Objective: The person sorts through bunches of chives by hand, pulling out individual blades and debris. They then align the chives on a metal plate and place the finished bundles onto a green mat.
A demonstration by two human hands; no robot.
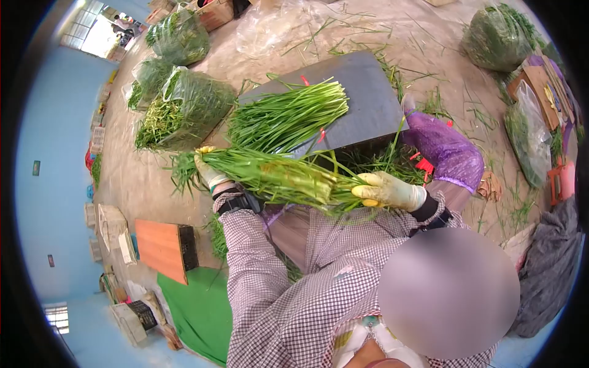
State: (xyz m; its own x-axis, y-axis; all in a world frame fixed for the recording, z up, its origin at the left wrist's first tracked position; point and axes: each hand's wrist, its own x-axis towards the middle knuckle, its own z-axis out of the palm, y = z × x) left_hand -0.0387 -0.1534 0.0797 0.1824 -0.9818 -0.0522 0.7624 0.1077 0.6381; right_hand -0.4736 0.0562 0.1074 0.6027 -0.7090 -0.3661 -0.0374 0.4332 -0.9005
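Note:
My left hand (210, 170), in a pale glove with yellow fingertips, is closed around the leafy end of a bunch of garlic chives (279, 175). The bunch lies sideways over my lap. At its other end my right hand (391, 191), gloved the same way, has its fingers closed on the green stalks. Just beyond, a thick heap of garlic chives (288, 113) rests on a grey board (377, 89). Small red strips (322, 135) show at the edges of this heap.
Clear plastic bags of greens (190, 107) stand at the left, with another bag (497, 38) at the far right. Loose stalks (438, 101) litter the floor. An orange board (159, 248) and a green sheet (199, 310) lie at my left. Red strips (423, 162) are by my right knee.

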